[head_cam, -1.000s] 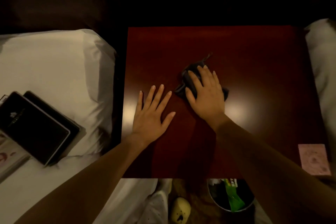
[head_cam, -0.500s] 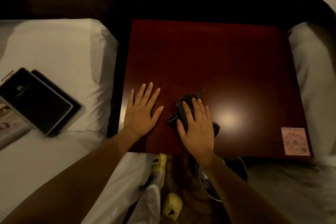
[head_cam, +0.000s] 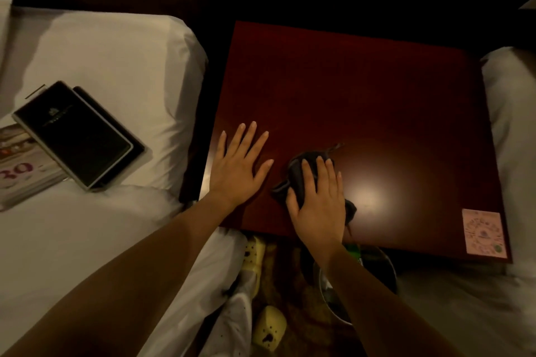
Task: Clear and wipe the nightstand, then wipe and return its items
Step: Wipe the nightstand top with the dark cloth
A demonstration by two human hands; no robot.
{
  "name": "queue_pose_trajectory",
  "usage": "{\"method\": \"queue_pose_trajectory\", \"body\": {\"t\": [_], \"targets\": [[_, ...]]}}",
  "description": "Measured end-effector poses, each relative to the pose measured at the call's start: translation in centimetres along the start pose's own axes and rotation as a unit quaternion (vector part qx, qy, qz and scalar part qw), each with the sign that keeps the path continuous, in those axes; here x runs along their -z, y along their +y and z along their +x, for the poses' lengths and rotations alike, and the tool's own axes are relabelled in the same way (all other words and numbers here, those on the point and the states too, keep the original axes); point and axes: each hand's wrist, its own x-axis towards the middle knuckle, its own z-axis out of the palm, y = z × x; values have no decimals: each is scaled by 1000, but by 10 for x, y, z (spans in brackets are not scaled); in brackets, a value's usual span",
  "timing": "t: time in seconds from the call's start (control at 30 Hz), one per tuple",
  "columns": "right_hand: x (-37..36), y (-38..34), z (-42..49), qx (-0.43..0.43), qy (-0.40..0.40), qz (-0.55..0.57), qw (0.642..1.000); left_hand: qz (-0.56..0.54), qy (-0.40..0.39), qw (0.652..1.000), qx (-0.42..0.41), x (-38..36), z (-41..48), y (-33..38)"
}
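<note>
right hand [head_cam: 317, 206] flat and spread, fingers pressing down on a dark cloth [head_cam: 301, 180], not gripping it in a fist; pinned under the palm, probably so that the cloth slides with the hand and does not bunch up. placed near the front edge of the nightstand [head_cam: 362, 90], left of the lamp glare. left hand [head_cam: 236, 166] open, empty, laid flat just beside the cloth at the left front corner, likely to steady the body while leaning over. dark red top otherwise bare, apart from a small pink card [head_cam: 483, 233] lying at the front right corner, so clearing seems nearly done and wiping in progress. cleared items put on the white bed [head_cam: 101, 66] at the left: two dark folders [head_cam: 75, 136] stacked aslant, resting partly on a magazine [head_cam: 20, 174], well apart from the nightstand, probably to keep them out of the way until wiped. below the front edge, a bin [head_cam: 377, 266], partly hidden by the right forearm.
</note>
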Motion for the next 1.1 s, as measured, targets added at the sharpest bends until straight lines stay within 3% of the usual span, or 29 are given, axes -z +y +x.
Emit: {"method": "queue_pose_trajectory", "body": {"t": [0.47,0.87,1.1], "targets": [[-10,-21,124,-10,32,10,999,-1,11,1000,5,-5,-6,-5],[-5,-32,202,130,-7,25,991,2,-9,1000,5,-4,-6,-3],[-5,-58,227,151,-31,30,988,0,-22,1000,11,0,-4,-3]]}}
